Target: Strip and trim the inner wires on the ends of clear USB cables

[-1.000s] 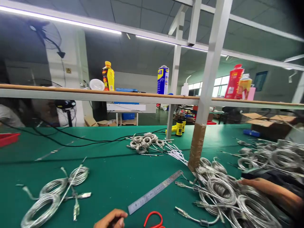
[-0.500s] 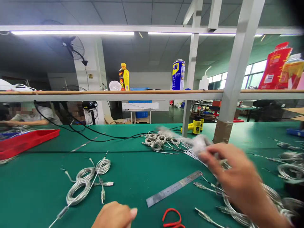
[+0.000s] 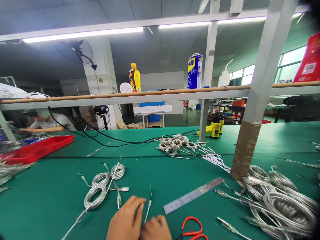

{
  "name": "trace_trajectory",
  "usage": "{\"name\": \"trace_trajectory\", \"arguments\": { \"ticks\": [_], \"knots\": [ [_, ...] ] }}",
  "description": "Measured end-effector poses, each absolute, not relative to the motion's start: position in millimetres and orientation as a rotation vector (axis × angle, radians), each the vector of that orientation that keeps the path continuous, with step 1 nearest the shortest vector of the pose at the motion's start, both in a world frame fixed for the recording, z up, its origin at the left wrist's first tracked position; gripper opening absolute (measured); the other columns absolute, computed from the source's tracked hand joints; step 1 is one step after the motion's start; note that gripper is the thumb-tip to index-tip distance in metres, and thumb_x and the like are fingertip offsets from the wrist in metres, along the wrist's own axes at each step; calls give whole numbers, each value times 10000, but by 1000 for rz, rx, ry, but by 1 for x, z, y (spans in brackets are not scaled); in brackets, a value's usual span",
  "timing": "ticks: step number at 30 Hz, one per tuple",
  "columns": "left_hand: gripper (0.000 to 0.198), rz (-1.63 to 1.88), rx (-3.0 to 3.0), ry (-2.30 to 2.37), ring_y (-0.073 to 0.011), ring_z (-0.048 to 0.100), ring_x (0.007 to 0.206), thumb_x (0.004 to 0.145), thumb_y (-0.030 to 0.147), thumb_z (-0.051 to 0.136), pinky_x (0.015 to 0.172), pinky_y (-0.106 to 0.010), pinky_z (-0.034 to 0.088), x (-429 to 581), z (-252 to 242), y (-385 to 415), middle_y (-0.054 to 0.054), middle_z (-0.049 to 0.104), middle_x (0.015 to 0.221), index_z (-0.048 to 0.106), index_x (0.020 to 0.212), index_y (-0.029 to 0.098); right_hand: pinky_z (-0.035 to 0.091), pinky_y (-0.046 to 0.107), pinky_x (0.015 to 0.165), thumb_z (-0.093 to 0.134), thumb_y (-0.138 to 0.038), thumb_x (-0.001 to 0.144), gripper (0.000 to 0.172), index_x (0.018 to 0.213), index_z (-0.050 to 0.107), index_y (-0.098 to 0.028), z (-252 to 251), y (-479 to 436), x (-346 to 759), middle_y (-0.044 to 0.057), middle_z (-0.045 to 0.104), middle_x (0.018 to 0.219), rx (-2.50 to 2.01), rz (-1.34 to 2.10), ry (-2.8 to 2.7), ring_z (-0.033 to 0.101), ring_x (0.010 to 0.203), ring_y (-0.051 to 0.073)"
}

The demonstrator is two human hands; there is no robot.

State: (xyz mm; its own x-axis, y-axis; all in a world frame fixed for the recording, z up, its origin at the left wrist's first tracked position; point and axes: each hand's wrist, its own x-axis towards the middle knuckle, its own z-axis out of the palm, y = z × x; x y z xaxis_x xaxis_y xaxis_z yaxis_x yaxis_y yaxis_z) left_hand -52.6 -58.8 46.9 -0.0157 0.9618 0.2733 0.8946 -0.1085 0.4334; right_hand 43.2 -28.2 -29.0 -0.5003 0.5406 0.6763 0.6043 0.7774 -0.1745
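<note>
My left hand (image 3: 126, 218) is at the bottom centre, its index finger and thumb drawn close together; what they hold, if anything, is hidden. Just right of it my right hand (image 3: 157, 228), slightly blurred, has curled fingers round a thin cable (image 3: 148, 209). The cable's end points away from me and shows bare, split wires. To the left lie coiled clear-sheathed USB cables (image 3: 95, 197). Red-handled scissors (image 3: 192, 226) rest beside my right hand, partly cut off by the frame. Beyond them a steel ruler (image 3: 192, 196) lies at a slant.
A large heap of coiled cables (image 3: 287, 210) lies at the right, by a taped post (image 3: 246, 150). Smaller coils (image 3: 175, 143) and white strips (image 3: 215, 158) lie further back, near a yellow heat gun (image 3: 214, 129). At the left is a red tray (image 3: 42, 148); a person sits behind it.
My right hand has come from the cable heap at the right to beside my left hand, now with a cable end in it. The camera view has tilted and shifted slightly.
</note>
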Motion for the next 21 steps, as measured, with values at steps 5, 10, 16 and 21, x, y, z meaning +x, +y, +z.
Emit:
{"name": "trace_trajectory", "arguments": {
  "ticks": [5,10,16,21],
  "knots": [
    [271,347,2027,2205,-289,602,861,784,125,385,730,-386,429,-35,30,-25,-158,638,928,645,861,125,349,246,555,474,-250,752,155,663,580,-178,-19,-1,78,12,591,633,-1157,639,-1737,504,593,154],
    [288,460,1913,2177,-312,590,863,733,9,354,735,-423,395,-24,10,-3,-211,634,906,623,815,70,339,232,525,516,-378,725,242,630,573,-162,-21,6,84,-2,518,574,-1052,1053,-1487,440,553,143],
    [268,747,1723,1822,-140,587,487,813,229,312,427,-230,401,-32,4,-4,-89,652,822,521,938,118,301,213,468,533,-451,709,297,744,573,-158,-26,12,87,-30,458,563,-968,1276,-1211,363,489,107],
    [277,1002,1376,1325,-37,422,295,704,357,462,311,-154,271,-35,8,-10,-38,634,656,538,811,112,301,215,508,493,-434,772,343,663,626,-137,-9,12,98,-2,486,624,-776,1308,-1461,386,538,99]
  ]
}}
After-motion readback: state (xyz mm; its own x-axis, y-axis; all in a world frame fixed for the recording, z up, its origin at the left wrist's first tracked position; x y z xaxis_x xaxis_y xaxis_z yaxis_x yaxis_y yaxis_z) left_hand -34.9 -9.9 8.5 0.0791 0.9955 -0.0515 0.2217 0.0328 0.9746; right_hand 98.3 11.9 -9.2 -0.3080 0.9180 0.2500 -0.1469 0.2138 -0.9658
